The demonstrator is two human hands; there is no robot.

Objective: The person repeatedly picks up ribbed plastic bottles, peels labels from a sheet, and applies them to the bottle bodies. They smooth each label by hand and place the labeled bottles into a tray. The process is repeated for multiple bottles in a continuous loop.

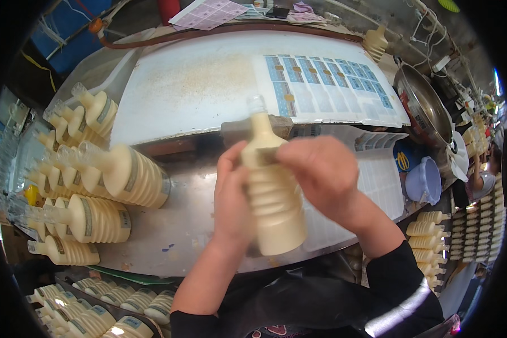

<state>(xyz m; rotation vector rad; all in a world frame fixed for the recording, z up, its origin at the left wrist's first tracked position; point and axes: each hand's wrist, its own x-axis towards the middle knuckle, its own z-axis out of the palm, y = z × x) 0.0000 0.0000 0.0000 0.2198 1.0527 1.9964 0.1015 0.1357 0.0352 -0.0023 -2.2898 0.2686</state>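
Note:
A cream-coloured ribbed plastic bottle with a clear neck stands upright between my hands, just above the metal table's front edge. My left hand wraps its left side. My right hand presses on the bottle's shoulder, where a small label strip sits under the fingers. Sheets of blue-and-white labels lie on a white board behind the bottle.
Several matching bottles lie stacked on their sides at the left, with more in a crate below. A steel bowl, a lilac cup and another row of bottles are at the right. Another person's hand shows far right.

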